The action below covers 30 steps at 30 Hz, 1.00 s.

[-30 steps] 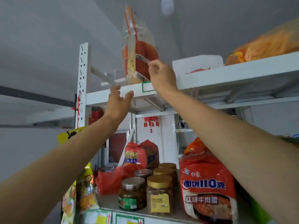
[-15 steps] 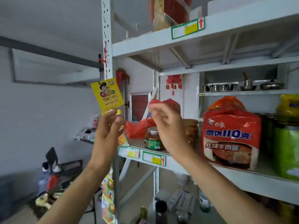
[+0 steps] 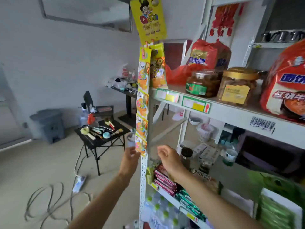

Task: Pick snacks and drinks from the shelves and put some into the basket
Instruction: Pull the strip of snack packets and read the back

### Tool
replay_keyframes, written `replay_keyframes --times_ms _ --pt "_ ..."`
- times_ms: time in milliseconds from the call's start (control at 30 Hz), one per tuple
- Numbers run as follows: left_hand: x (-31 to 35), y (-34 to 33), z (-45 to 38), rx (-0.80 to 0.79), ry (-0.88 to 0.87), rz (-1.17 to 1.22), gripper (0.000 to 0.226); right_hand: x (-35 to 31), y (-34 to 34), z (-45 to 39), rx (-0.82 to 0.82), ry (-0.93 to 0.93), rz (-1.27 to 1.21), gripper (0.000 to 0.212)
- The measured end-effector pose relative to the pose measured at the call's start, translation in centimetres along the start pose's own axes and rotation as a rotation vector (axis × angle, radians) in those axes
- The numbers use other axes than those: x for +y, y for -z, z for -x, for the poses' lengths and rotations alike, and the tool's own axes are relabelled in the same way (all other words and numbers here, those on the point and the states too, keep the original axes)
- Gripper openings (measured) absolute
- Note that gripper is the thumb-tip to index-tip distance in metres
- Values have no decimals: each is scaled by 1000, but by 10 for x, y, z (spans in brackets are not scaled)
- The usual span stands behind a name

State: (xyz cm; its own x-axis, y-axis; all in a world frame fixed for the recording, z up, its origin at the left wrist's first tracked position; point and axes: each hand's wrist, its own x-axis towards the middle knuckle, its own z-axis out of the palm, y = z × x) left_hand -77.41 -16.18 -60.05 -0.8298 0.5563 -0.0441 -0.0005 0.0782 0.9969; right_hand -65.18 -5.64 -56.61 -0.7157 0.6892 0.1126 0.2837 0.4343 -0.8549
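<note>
A strip of yellow-orange snack packets [image 3: 142, 103] hangs down the white shelf post [image 3: 143, 179] from a yellow header card [image 3: 149, 19]. My left hand [image 3: 130, 157] is at the strip's bottom end, fingertips pinching the lowest packet [image 3: 140, 146]. My right hand [image 3: 167, 158] hovers just right of the post, fingers loosely curled and holding nothing. Below it lie red snack bars [image 3: 164, 180] and green packets [image 3: 189, 203] on a lower shelf. No basket is in view.
The middle shelf [image 3: 231, 111] carries two jars [image 3: 203, 82], red bags and a noodle pack [image 3: 285, 83]. A black folding table with tools [image 3: 100, 131], a grey bin [image 3: 47, 124] and loose cables [image 3: 49, 202] stand on the floor to the left.
My view has dropped from the top shelf to the middle and lower shelves. Both hands came down; the left slid down the hanging strip to its bottom, the right let go of the top-shelf bag.
</note>
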Motion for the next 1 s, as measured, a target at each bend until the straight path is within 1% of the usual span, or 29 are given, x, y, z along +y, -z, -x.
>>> replay_keyframes --times_ms 100,267,333,433,533,600,700,800,833,1000 --pt "-24 10 -19 -33 100 -106 44 8 -21 -9 -62 -92 68 26" --pt "-22 10 -57 -60 111 -234 55 11 -53 -40 -169 -182 115 34" --pt "-20 6 -77 -85 92 -222 54 7 -62 -53 -170 -208 95 37" --pt "-20 0 -103 -117 67 -210 58 3 -71 -71 -130 -261 70 42" --pt "-21 -5 -118 -149 62 -188 64 6 -75 -84 -101 -302 35 41" --pt "-27 -5 -124 -143 46 -171 60 10 -75 -86 -93 -317 19 38" --pt "-32 -1 -112 -106 10 -116 32 18 -72 -79 -58 -320 -4 29" --pt "-39 2 -84 -103 -66 -81 14 28 -69 -63 -2 -283 -54 24" --pt "-41 3 -73 -101 -79 -65 13 32 -68 -56 7 -282 -79 26" --pt "-46 8 -21 -97 -63 33 24 40 -62 -20 54 -284 -188 35"
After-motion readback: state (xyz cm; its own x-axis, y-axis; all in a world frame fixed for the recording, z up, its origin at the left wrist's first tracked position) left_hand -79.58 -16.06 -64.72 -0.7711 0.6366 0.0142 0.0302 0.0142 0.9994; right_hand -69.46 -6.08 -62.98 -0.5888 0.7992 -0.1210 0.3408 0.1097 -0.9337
